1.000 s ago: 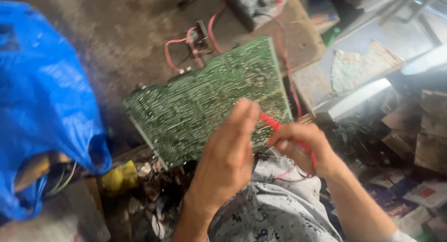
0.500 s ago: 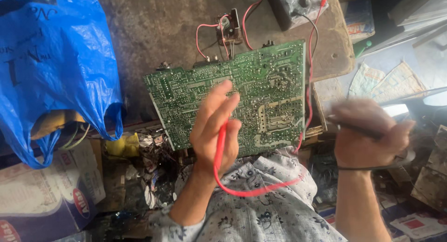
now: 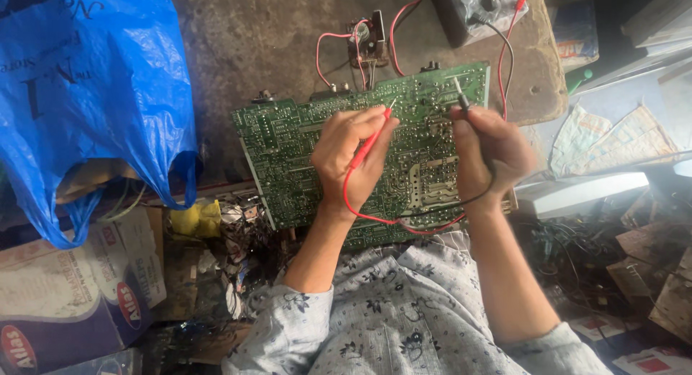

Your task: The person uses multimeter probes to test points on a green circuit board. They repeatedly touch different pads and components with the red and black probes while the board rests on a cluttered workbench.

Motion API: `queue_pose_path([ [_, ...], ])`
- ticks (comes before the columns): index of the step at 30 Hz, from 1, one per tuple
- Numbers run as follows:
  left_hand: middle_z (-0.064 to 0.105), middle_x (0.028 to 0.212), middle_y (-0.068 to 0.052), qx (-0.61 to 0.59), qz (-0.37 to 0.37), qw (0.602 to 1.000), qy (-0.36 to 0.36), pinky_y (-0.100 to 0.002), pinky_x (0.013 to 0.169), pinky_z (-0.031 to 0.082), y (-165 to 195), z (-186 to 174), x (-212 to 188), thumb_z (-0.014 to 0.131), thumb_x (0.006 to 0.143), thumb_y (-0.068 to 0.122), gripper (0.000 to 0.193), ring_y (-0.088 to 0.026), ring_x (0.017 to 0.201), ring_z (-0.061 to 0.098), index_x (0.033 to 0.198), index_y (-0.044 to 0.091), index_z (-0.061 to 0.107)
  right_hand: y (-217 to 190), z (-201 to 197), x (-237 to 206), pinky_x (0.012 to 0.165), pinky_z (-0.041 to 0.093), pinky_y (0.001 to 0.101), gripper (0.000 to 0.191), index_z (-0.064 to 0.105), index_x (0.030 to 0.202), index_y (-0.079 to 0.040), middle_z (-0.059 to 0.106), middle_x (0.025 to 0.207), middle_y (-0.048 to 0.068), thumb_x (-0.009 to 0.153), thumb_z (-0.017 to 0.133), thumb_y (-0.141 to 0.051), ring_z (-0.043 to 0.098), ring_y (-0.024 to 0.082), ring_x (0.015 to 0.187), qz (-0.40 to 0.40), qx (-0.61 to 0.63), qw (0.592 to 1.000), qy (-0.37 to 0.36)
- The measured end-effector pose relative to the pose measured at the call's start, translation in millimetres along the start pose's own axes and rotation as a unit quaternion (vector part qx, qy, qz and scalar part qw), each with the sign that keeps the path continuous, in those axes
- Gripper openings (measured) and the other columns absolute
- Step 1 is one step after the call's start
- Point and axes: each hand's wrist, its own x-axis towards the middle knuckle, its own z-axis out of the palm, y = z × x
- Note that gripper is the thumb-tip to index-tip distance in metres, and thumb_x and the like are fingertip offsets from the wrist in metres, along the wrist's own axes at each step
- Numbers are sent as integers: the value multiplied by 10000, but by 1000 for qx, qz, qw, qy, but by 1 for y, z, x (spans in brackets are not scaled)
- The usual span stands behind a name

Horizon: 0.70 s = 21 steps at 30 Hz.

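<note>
On the worn grey bench (image 3: 238, 50), a large green circuit board (image 3: 288, 151) lay solder side up, tilted a little across the person's lap edge so that its tracks faced the head camera; both hands worked over it. The left hand (image 3: 349, 155) was closed in a pen grip on a red probe (image 3: 376, 133), the metal tip angled up and resting on or just above the solder side of the board near its upper edge; held so, the fingers stayed clear of the tracks while the point could be set finely. The right hand (image 3: 490, 148) was clenched round a black probe (image 3: 461, 101), its tip likewise pointing up at the board's top right area; whether either tip truly touched a joint was too small to tell. A red lead (image 3: 367, 215) looped from the left hand down across the board's lower edge, and a black lead (image 3: 484, 191) ran beside it, both slack, presumably to leave the probes free to move; thin wires climbed from the board's right side to a grey meter (image 3: 486, 7) standing at the bench's far edge, well apart from the hands. A small part with red wires (image 3: 364, 40) sat just above the board; a blue plastic bag (image 3: 86, 101) hung at the left, over cartons (image 3: 65, 296).
</note>
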Motion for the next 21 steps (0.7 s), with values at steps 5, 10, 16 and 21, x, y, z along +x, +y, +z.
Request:
queue_pose_path([
  [5, 755, 1065, -55, 26, 24, 999, 2, -331, 883, 506, -4, 4, 2, 885, 846, 8, 287, -204, 919, 706, 949, 77, 627, 6, 6, 4, 1319, 263, 523, 129, 677, 1064, 5, 722, 1264, 171, 953, 735, 32, 702, 225, 1153, -83, -204, 975, -20],
  [10, 758, 1067, -47, 25, 30, 999, -13, -330, 912, 483, -6, 3, 2, 883, 844, 19, 281, -193, 928, 700, 949, 84, 631, 1, 7, 6, 1323, 262, 569, 144, 724, 1000, -25, 711, 1203, 154, 874, 785, 7, 692, 210, 983, -52, -224, 973, -22],
  [16, 757, 1052, -27, 21, 38, 999, -18, -323, 914, 480, -7, 3, 3, 880, 838, 18, 277, -178, 910, 694, 929, 97, 631, -2, 11, 12, 1292, 301, 586, 158, 742, 953, -38, 740, 943, 73, 818, 807, 15, 668, 272, 1139, -102, -256, 960, -45],
  [21, 754, 1021, -15, 23, 36, 999, -30, -323, 915, 477, -10, 4, 2, 867, 832, 11, 256, -165, 882, 687, 918, 106, 645, -1, 12, 12, 1296, 308, 590, 149, 742, 948, -48, 739, 933, 61, 827, 809, 10, 676, 261, 1118, -97, -259, 960, -40],
])
